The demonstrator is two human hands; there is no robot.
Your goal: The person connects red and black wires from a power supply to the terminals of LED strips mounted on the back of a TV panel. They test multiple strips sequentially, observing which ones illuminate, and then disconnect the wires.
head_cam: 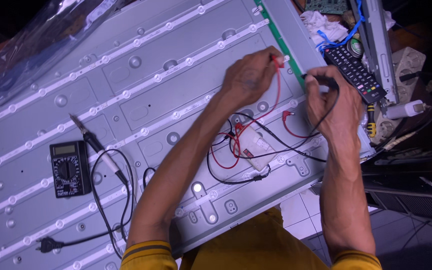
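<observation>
A large grey metal backlight panel with several white LED strips lies in front of me. My left hand pinches a red test probe, its tip on the strip end near the panel's right edge. My right hand grips a black test probe close beside it, at the green edge strip. Red and black leads run from both probes down to a small white tester box lying on the panel.
A black multimeter and a soldering iron with its black cord and plug lie on the panel's left part. A clear plastic bag sits top left. A black remote control, white cloth and a white adapter lie right.
</observation>
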